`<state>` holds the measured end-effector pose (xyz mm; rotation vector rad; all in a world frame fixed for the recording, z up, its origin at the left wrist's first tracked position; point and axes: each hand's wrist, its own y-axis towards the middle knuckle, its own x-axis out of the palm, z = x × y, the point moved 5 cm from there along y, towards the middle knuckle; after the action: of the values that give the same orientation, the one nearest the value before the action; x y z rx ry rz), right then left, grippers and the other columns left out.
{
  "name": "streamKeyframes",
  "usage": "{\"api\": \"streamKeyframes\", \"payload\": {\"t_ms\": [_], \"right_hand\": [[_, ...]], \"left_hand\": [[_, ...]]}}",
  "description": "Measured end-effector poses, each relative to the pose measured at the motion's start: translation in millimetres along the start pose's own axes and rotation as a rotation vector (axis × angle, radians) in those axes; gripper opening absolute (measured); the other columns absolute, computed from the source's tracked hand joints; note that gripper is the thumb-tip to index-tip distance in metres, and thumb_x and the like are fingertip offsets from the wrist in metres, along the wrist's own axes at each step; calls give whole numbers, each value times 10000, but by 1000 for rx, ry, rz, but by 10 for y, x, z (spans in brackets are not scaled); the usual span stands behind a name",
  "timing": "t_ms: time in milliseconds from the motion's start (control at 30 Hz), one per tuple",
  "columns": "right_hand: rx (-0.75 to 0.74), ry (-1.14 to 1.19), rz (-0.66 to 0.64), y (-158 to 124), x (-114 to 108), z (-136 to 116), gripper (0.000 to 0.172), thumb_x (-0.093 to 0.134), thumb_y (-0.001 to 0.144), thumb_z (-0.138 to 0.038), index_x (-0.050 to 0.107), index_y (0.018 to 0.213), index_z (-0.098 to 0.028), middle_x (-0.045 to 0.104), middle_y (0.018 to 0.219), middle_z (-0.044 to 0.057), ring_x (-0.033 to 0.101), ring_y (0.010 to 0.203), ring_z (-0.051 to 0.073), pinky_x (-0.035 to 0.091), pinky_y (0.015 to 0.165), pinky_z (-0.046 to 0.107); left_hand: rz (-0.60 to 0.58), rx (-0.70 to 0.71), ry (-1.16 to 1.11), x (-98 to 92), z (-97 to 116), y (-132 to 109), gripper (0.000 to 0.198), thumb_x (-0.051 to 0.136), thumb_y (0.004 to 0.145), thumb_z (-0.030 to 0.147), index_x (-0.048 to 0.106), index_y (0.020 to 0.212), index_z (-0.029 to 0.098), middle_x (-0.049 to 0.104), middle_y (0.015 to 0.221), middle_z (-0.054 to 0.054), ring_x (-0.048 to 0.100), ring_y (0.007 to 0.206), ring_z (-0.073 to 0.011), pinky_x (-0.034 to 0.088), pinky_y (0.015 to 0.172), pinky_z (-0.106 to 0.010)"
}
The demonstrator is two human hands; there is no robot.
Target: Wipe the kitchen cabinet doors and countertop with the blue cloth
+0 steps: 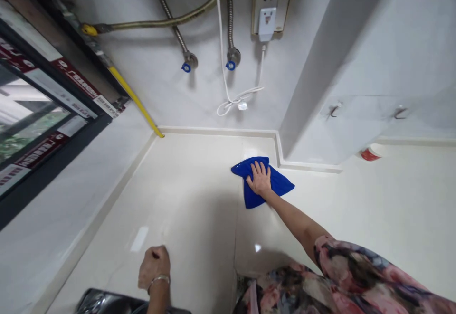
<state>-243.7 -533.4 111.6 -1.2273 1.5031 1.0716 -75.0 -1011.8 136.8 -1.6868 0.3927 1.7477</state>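
A blue cloth (251, 200) lies partly folded on the glossy cream surface (188, 176), close to the corner where the wall juts out. My right hand (261, 179) presses flat on top of the cloth with its fingers spread. The cloth's corners stick out on both sides of the palm. Lower left, my left hand (154, 265) is curled into a fist above the surface, with a bracelet (158, 280) at the wrist. Nothing shows in that fist. Beneath the left forearm is a shiny black object (101, 302), cut off by the frame's bottom edge.
Along the wall base runs a low raised edge (217, 131). Above are two blue-handled valves (186, 67), a yellow pipe (133, 95), a plugged socket (272, 5) and a looped white cord (228, 105). A red-and-white container (371, 153) stands right; wall hooks (334, 110) are nearby. The window frame (71, 128) is left.
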Motion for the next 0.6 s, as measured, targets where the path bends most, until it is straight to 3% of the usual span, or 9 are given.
{"api": "streamKeyframes", "payload": {"t_ms": [133, 333, 467, 600], "right_hand": [[36, 12, 50, 430, 89, -77, 707, 385, 994, -440, 421, 1617, -108, 322, 1708, 183, 207, 1586, 400, 105, 1258, 680], [59, -31, -5, 1086, 207, -394, 749, 342, 1001, -459, 362, 1640, -69, 239, 1735, 194, 168, 1590, 441, 115, 1235, 740], [8, -26, -36, 1324, 304, -812, 757, 334, 1002, -457, 354, 1642, -53, 213, 1743, 192, 145, 1592, 460, 100, 1230, 761], [-129, 17, -70, 1309, 415, -1427, 747, 373, 1001, -447, 358, 1643, -65, 215, 1743, 188, 135, 1594, 455, 74, 1236, 756]], "left_hand": [[-48, -30, -3, 36, -26, 35, 583, 235, 982, 547, 691, 1182, 243, 743, 1028, -197, 721, 942, -411, 530, 710, -455], [-29, -63, 33, 71, -71, 36, 537, 249, 991, 557, 684, 1104, 263, 743, 985, -160, 713, 903, -378, 504, 704, -427], [-20, -66, 41, 75, -76, -9, 498, 263, 1004, 538, 676, 1044, 262, 748, 974, -144, 707, 910, -359, 470, 700, -405], [2, -83, 44, 89, -97, -27, 471, 284, 1014, 525, 675, 1029, 262, 755, 989, -139, 706, 916, -349, 450, 696, -394]]}}
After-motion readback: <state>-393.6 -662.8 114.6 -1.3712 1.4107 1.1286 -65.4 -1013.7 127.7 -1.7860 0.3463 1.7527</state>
